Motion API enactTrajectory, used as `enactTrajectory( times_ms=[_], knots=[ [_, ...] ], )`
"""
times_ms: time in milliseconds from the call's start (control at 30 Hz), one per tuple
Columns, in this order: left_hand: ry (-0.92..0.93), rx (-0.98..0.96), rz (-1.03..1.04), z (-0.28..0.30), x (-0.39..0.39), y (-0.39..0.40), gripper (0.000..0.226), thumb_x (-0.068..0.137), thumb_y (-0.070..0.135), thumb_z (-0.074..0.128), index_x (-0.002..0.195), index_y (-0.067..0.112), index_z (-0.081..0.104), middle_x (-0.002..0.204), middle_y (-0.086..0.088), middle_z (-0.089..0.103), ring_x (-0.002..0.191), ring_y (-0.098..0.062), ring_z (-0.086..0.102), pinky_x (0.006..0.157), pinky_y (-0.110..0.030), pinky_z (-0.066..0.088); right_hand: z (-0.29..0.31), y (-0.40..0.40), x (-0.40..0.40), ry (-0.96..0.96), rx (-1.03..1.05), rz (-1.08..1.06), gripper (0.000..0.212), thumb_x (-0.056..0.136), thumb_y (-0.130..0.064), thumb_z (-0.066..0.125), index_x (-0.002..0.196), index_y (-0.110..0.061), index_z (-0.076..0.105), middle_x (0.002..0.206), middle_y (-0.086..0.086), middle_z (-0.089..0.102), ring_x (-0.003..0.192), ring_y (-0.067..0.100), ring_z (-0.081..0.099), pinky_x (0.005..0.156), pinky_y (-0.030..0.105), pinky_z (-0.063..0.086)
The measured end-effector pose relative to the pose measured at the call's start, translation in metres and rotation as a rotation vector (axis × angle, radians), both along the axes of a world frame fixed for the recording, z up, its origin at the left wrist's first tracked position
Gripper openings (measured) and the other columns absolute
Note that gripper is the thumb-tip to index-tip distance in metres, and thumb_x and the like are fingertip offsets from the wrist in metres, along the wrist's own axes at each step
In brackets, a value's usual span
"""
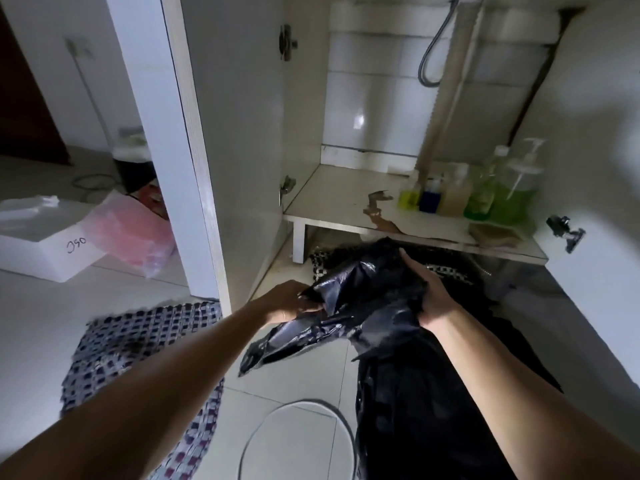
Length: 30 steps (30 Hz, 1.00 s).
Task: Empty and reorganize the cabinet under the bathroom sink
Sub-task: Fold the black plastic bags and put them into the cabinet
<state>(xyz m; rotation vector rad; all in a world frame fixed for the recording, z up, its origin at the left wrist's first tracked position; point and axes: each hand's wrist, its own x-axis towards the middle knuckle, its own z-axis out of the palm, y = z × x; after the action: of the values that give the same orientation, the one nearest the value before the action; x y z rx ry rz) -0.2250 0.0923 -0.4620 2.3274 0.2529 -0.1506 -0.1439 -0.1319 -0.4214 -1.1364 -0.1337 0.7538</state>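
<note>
Nearby, bottles crowd the shelf above the black bag

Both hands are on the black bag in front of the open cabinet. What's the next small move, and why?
Probably pull the black plastic bag back clear of the cabinet shelf. The left hand and right hand both grip it, and it hangs bunched just below the shelf edge, part trailing on the floor.
</note>
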Motion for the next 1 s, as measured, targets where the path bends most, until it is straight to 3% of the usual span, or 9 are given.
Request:
enactTrajectory(
  times_ms=[133,200,267,333,467,567,633,733,1000],
  knots=[
    [-0.117,-0.03,0.102,0.022,0.003,0.001,0.02,0.092,0.022,0.061,0.097,0.007,0.073,0.089,-0.011,0.07,0.074,-0.016,0.057,0.066,-0.025,0.039,0.004,-0.02,0.016,-0.199,-0.382,-0.16,0.032,0.092,-0.035,0.056,0.088,-0.005,0.065,0.078,0.007,0.068,0.066,0.022,0.06,0.047,0.016,0.05],
    [-0.124,-0.098,0.124,0.043,0.004,0.002,0.015,0.092,0.019,0.061,0.094,0.01,0.073,0.071,-0.004,0.061,0.064,-0.012,0.048,0.055,-0.02,0.032,0.009,-0.038,0.035,-0.472,-0.767,-0.157,0.023,0.082,-0.031,0.068,0.082,-0.009,0.065,0.078,0.007,0.066,0.072,0.022,0.058,0.058,0.022,0.047],
    [-0.131,-0.124,0.133,0.064,0.009,-0.003,0.012,0.091,0.018,0.063,0.095,0.012,0.072,0.067,0.0,0.057,0.061,-0.01,0.046,0.046,-0.011,0.033,0.029,-0.055,0.048,-0.742,-1.234,-0.012,0.026,0.087,-0.029,0.064,0.091,-0.003,0.068,0.086,0.014,0.065,0.083,0.029,0.062,0.068,0.03,0.045],
    [-0.143,-0.134,0.155,0.085,0.019,-0.015,0.013,0.089,0.015,0.064,0.097,0.008,0.071,0.071,-0.001,0.058,0.064,-0.009,0.049,0.044,-0.006,0.035,0.061,-0.066,0.051,-0.981,-1.46,0.022,0.033,0.089,-0.026,0.059,0.104,0.004,0.066,0.099,0.022,0.068,0.094,0.035,0.064,0.072,0.034,0.049],
    [-0.084,-0.162,0.226,0.127,0.039,-0.054,0.015,0.083,0.018,0.066,0.089,0.004,0.065,0.082,-0.01,0.062,0.071,-0.022,0.056,0.058,-0.023,0.042,0.121,-0.073,0.015,-1.192,-1.248,0.123,0.017,0.089,-0.03,0.062,0.094,-0.016,0.068,0.089,0.001,0.073,0.081,0.015,0.068,0.067,0.023,0.046],
    [-0.079,-0.176,0.234,0.155,0.047,-0.09,0.027,0.08,0.021,0.068,0.099,0.0,0.066,0.093,-0.013,0.064,0.078,-0.027,0.06,0.061,-0.026,0.045,0.118,-0.073,-0.02,-1.267,-1.128,0.282,0.028,0.082,-0.045,0.066,0.095,-0.02,0.067,0.083,-0.006,0.072,0.074,0.007,0.068,0.064,0.016,0.046],
    [-0.096,-0.194,0.256,0.168,0.049,-0.11,0.029,0.08,0.02,0.069,0.101,0.0,0.065,0.093,-0.013,0.064,0.073,-0.025,0.06,0.058,-0.026,0.046,0.102,-0.07,-0.033,-1.239,-1.183,0.364,0.056,0.071,-0.06,0.067,0.11,-0.02,0.06,0.102,-0.002,0.068,0.093,0.018,0.066,0.075,0.023,0.049],
    [-0.09,-0.282,0.296,0.18,0.048,-0.129,0.03,0.081,0.023,0.07,0.101,0.001,0.066,0.094,-0.015,0.068,0.075,-0.029,0.065,0.059,-0.03,0.052,0.088,-0.069,-0.036,-1.129,-1.252,0.407,0.099,0.068,-0.062,0.068,0.144,-0.018,0.023,0.133,0.006,0.051,0.12,0.029,0.053,0.098,0.036,0.047],
    [0.032,-0.475,0.214,0.174,0.057,-0.161,0.027,0.084,0.029,0.066,0.098,0.006,0.069,0.096,-0.014,0.072,0.087,-0.03,0.069,0.085,-0.042,0.055,0.079,-0.104,-0.028,-1.104,-1.363,0.145,0.105,0.072,-0.064,0.062,0.147,-0.01,0.011,0.142,0.009,0.042,0.131,0.032,0.041,0.109,0.051,0.026]
  ],
)
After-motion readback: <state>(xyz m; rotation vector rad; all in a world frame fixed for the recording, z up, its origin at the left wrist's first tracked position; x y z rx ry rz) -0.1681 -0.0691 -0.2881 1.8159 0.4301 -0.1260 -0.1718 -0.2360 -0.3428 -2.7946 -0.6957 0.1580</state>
